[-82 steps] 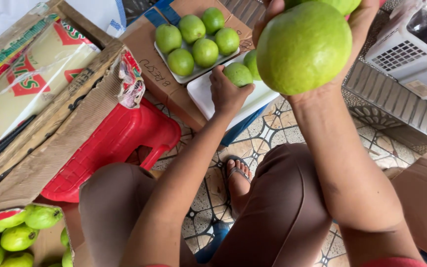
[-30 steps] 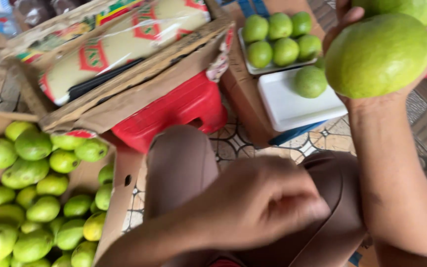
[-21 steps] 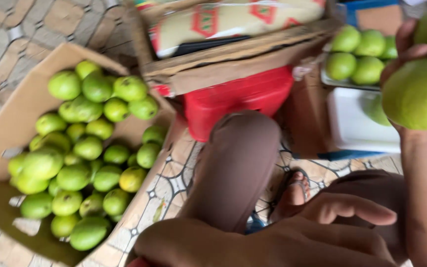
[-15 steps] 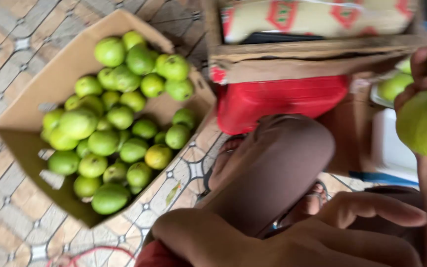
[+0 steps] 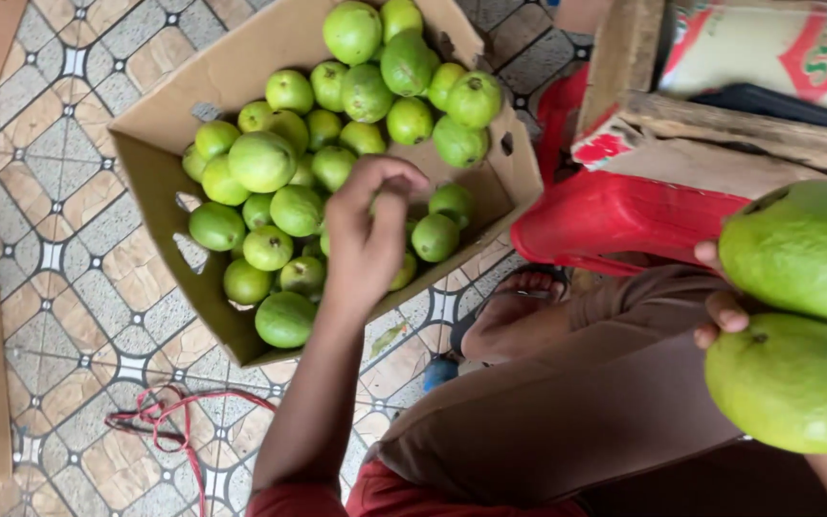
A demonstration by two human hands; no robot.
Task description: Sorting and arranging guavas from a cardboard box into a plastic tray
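Patterned floor tiles (image 5: 40, 191) carry a cardboard box (image 5: 160, 168) of green guavas (image 5: 262, 161), into which the left hand (image 5: 366, 235) dips with fingers curled over the fruit, while the right hand (image 5: 720, 306) cradles two large guavas (image 5: 796, 316) stacked against the lap.

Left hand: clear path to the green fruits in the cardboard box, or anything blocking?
Probably yes. The left hand is already over the open cardboard box, fingers curled down among the green fruits. No lid or flap covers them. The right hand holds two fruits.
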